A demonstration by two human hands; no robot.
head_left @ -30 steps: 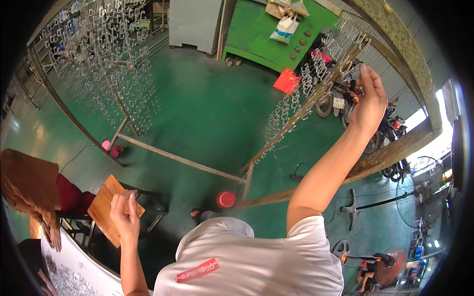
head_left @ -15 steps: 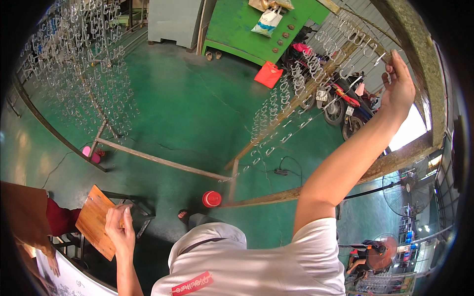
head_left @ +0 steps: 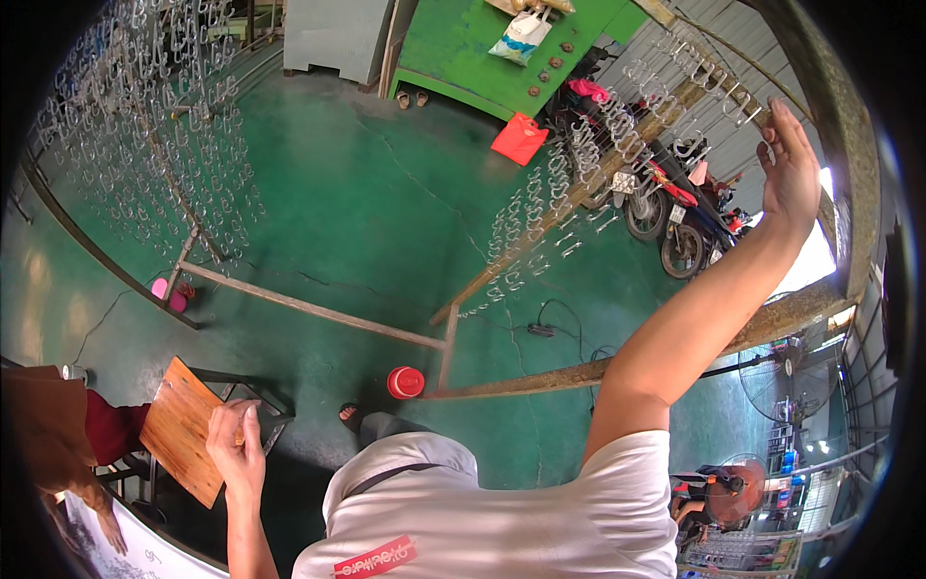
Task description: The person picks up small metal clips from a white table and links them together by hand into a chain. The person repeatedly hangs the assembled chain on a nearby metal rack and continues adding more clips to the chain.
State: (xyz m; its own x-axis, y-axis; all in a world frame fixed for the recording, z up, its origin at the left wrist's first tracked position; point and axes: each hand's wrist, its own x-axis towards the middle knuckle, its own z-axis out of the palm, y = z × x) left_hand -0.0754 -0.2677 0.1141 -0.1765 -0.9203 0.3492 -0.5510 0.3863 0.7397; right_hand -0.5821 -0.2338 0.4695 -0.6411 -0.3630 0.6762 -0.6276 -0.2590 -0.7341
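Note:
My right hand (head_left: 793, 164) is raised at the upper right beside a wooden frame. Its fingers point up, loosely stretched, and the thumb stands apart; I see nothing held. Just left of its fingertips, silvery S-shaped hooks (head_left: 716, 77) hang along the frame's bar. Chains of the same linked hooks (head_left: 555, 183) dangle below. My left hand (head_left: 236, 442) is low on the left, above a wooden stool top (head_left: 183, 429). Its fingers are curled in with the thumb against them; anything inside is hidden.
Many more hook chains (head_left: 145, 125) hang at the upper left. A red bucket (head_left: 405, 382) stands by the frame's foot. Motorbikes (head_left: 666, 212) are parked behind the right chains. A standing fan (head_left: 786, 372) is at right. Another person's hand (head_left: 108, 526) rests at lower left.
My right hand has drawn slightly right, away from the hooks. The nearest chain has swung back closer to the others. My left hand stays curled, and the view has shifted a little.

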